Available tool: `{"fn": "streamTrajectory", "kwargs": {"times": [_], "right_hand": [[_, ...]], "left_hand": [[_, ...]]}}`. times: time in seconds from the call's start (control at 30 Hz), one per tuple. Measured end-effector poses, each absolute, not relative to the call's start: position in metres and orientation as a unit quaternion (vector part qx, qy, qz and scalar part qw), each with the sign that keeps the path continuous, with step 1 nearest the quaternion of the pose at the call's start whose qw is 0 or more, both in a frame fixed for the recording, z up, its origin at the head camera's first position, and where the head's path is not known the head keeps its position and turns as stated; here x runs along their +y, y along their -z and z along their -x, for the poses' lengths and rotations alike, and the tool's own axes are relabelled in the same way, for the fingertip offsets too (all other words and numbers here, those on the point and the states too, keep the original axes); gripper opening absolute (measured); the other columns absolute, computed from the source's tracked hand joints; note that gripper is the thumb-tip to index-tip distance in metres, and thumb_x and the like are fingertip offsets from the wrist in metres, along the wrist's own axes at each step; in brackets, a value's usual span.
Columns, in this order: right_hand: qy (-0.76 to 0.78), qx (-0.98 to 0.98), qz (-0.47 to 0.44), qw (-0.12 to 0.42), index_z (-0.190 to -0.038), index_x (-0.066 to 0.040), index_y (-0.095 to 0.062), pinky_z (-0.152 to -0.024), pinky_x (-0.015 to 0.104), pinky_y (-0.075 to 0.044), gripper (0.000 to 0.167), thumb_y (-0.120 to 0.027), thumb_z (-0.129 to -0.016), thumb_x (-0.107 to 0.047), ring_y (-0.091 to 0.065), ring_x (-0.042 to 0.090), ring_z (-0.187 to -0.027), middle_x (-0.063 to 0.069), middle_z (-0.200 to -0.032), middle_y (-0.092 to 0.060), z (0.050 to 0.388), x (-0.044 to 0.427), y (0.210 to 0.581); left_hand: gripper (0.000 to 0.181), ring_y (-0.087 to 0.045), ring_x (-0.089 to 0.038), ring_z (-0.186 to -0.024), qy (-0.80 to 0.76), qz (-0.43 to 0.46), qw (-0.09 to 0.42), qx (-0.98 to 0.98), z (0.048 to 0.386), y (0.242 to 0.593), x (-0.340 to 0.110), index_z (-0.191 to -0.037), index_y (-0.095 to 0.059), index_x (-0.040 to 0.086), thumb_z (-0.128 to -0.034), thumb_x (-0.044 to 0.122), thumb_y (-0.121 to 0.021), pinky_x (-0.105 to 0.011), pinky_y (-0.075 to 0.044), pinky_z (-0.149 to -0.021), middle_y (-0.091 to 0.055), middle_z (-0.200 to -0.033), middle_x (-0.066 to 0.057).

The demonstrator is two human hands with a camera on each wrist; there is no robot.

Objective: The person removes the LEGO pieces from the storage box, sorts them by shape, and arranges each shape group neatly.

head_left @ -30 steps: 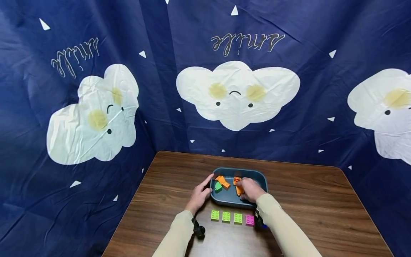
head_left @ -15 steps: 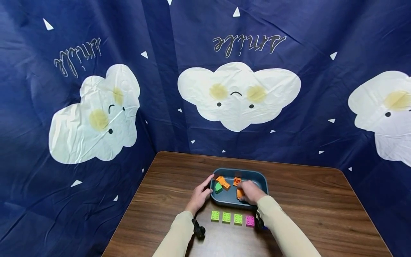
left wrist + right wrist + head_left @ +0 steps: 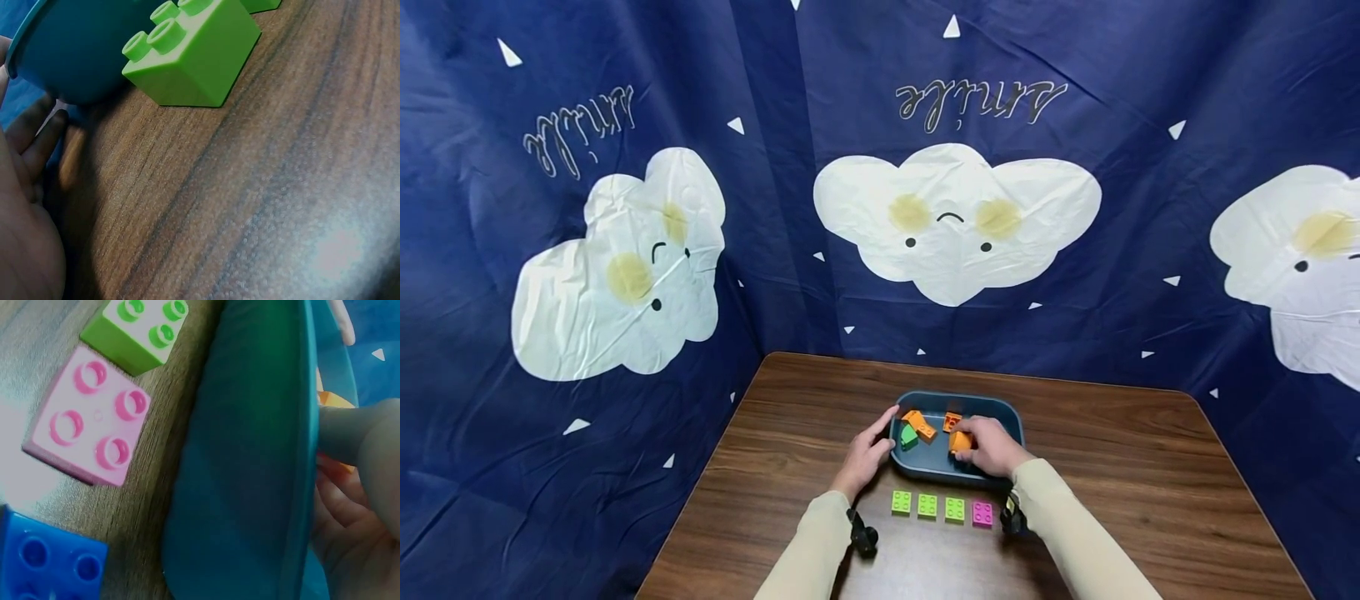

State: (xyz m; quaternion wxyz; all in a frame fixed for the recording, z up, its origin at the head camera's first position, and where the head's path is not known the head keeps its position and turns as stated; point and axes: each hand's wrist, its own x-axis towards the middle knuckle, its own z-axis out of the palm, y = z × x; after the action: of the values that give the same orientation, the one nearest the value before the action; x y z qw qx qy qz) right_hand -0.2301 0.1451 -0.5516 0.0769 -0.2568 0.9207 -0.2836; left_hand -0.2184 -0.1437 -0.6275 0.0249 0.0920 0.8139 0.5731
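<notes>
Your right hand [image 3: 992,446] has drawn back slightly since half a second ago, and the orange block [image 3: 960,442] now shows more plainly, pinched between thumb and fingers; that suggests the grasp is made, with the block still inside the tray [image 3: 940,476]. Your left hand [image 3: 862,460] has stayed at the tray's left end, fingers extended loosely against its rim. Watch the near rim close by your right hand, then the green blocks [image 3: 927,506], pink block [image 3: 982,514] and blue block [image 3: 53,559] in front of it. The widest room is over the table's [image 3: 1150,467] right side
</notes>
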Motion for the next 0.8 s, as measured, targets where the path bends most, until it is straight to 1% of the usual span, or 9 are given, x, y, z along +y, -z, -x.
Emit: {"fn": "streamTrajectory", "kwargs": {"times": [0.03,0.2,0.27,0.33,0.4,0.47,0.57,0.63,0.8], "right_hand": [[0.291,0.919,0.255,0.077,-0.123,-0.002,-0.074,-0.083,0.04,-0.055,0.035,-0.082,-0.091,-0.013,-0.06,0.015,-0.089,0.006,-0.108,-0.071,0.229,0.146,0.55],[0.331,0.907,0.248,0.08,-0.127,-0.003,-0.07,-0.085,0.04,-0.057,0.036,-0.079,-0.094,-0.014,-0.063,0.015,-0.093,0.006,-0.116,-0.072,0.222,0.148,0.543],[0.341,0.904,0.248,0.073,-0.129,-0.004,-0.068,-0.086,0.039,-0.057,0.038,-0.079,-0.094,-0.014,-0.064,0.015,-0.094,0.005,-0.118,-0.072,0.22,0.149,0.542],[0.349,0.901,0.25,0.069,-0.132,-0.005,-0.068,-0.087,0.04,-0.058,0.04,-0.079,-0.094,-0.014,-0.064,0.015,-0.095,0.006,-0.121,-0.071,0.219,0.151,0.542],[0.355,0.898,0.252,0.063,-0.133,-0.006,-0.068,-0.088,0.04,-0.058,0.042,-0.079,-0.094,-0.014,-0.065,0.016,-0.097,0.006,-0.125,-0.071,0.217,0.152,0.541],[0.36,0.896,0.252,0.062,-0.134,-0.008,-0.068,-0.09,0.04,-0.058,0.041,-0.079,-0.094,-0.014,-0.064,0.016,-0.099,0.007,-0.128,-0.07,0.214,0.153,0.54],[0.378,0.889,0.251,0.066,-0.131,-0.013,-0.071,-0.093,0.039,-0.057,0.038,-0.079,-0.094,-0.013,-0.063,0.018,-0.102,0.008,-0.132,-0.069,0.21,0.153,0.537],[0.391,0.882,0.253,0.07,-0.129,-0.017,-0.071,-0.093,0.039,-0.057,0.036,-0.079,-0.094,-0.014,-0.063,0.019,-0.104,0.009,-0.132,-0.069,0.207,0.152,0.535],[0.413,0.868,0.269,0.069,-0.126,-0.022,-0.07,-0.09,0.039,-0.058,0.035,-0.08,-0.093,-0.019,-0.064,0.018,-0.102,0.005,-0.126,-0.071,0.198,0.151,0.533]], "left_hand": [[0.065,-0.05,-0.017,-0.066,-0.574,-0.092,0.027,0.813,0.218,0.627,-0.144,-0.158,-0.046,0.043,-0.1004,0.016,-0.057,-0.036,-0.043,-0.083,-0.063,-0.099,-0.013],[0.065,-0.047,-0.013,-0.06,-0.571,-0.094,0.026,0.815,0.219,0.629,-0.144,-0.158,-0.045,0.043,-0.0998,0.017,-0.057,-0.034,-0.044,-0.079,-0.051,-0.076,-0.003],[0.065,-0.047,-0.013,-0.061,-0.569,-0.095,0.023,0.816,0.219,0.629,-0.144,-0.159,-0.046,0.042,-0.0995,0.017,-0.057,-0.034,-0.043,-0.082,-0.053,-0.08,-0.001],[0.065,-0.049,-0.015,-0.063,-0.568,-0.095,0.021,0.817,0.219,0.63,-0.144,-0.158,-0.046,0.042,-0.0992,0.017,-0.058,-0.036,-0.044,-0.084,-0.055,-0.084,-0.006],[0.065,-0.053,-0.013,-0.075,-0.565,-0.095,0.016,0.819,0.22,0.631,-0.144,-0.158,-0.047,0.042,-0.0994,0.018,-0.058,-0.037,-0.043,-0.089,-0.065,-0.103,-0.005],[0.064,-0.053,-0.014,-0.076,-0.567,-0.094,0.017,0.818,0.22,0.631,-0.144,-0.158,-0.047,0.043,-0.0998,0.018,-0.058,-0.036,-0.044,-0.087,-0.065,-0.104,-0.005],[0.064,-0.052,-0.013,-0.072,-0.571,-0.092,0.021,0.816,0.22,0.63,-0.144,-0.157,-0.047,0.044,-0.1004,0.018,-0.058,-0.033,-0.045,-0.081,-0.064,-0.093,-0.002],[0.064,-0.047,-0.014,-0.06,-0.574,-0.09,0.027,0.814,0.219,0.63,-0.144,-0.157,-0.046,0.045,-0.1006,0.017,-0.057,-0.032,-0.044,-0.074,-0.051,-0.074,-0.003],[0.064,-0.046,-0.011,-0.058,-0.572,-0.091,0.027,0.815,0.219,0.63,-0.144,-0.158,-0.046,0.043,-0.1007,0.017,-0.057,-0.029,-0.043,-0.072,-0.047,-0.07,0.003]]}}
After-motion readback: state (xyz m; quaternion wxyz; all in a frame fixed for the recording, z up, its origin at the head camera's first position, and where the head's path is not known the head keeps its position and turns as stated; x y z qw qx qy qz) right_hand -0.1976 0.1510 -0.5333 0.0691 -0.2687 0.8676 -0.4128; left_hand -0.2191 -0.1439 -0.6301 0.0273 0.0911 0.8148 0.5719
